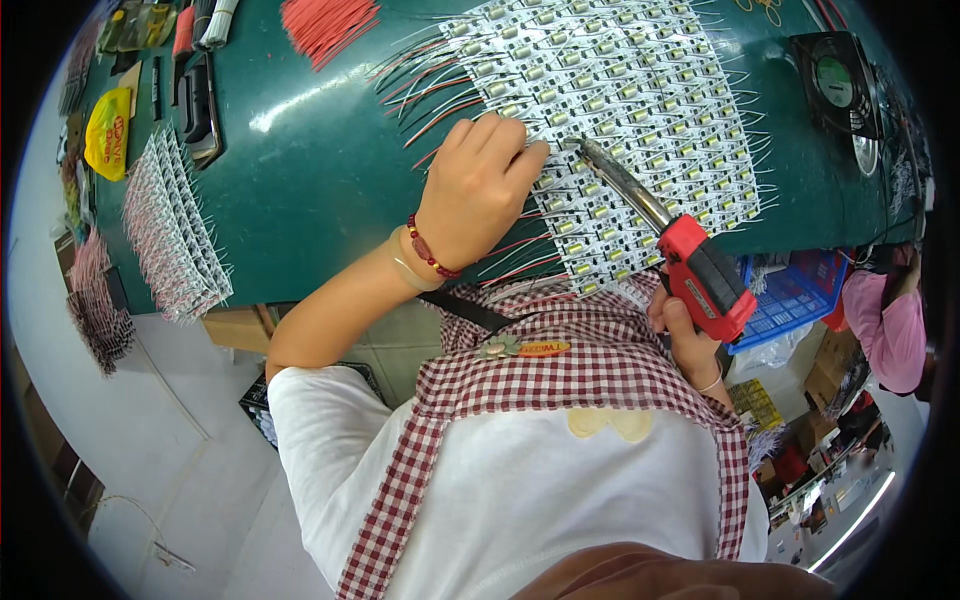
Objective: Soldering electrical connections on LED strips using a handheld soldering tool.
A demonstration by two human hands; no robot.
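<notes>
A wide panel of white circuit boards [620,120], set with rows of small yellowish parts, lies on the green bench top. Red, black and white wires [435,90] stick out from its left side. My left hand [475,185] is closed in a pinch at that left edge, and what its fingertips hold is hidden. From the right, my right hand [688,335] grips a red and black soldering gun [700,275], partly hidden behind its handle. The metal tip touches or hovers just over the boards, close to my left fingers; which of the two I cannot tell.
Bundled wired boards [175,225] stand at the left of the bench. Loose red wires [325,28] lie at the back. A yellow bag [107,135] sits far left, a black fan [838,85] far right. A blue basket [790,300] is below the right bench edge.
</notes>
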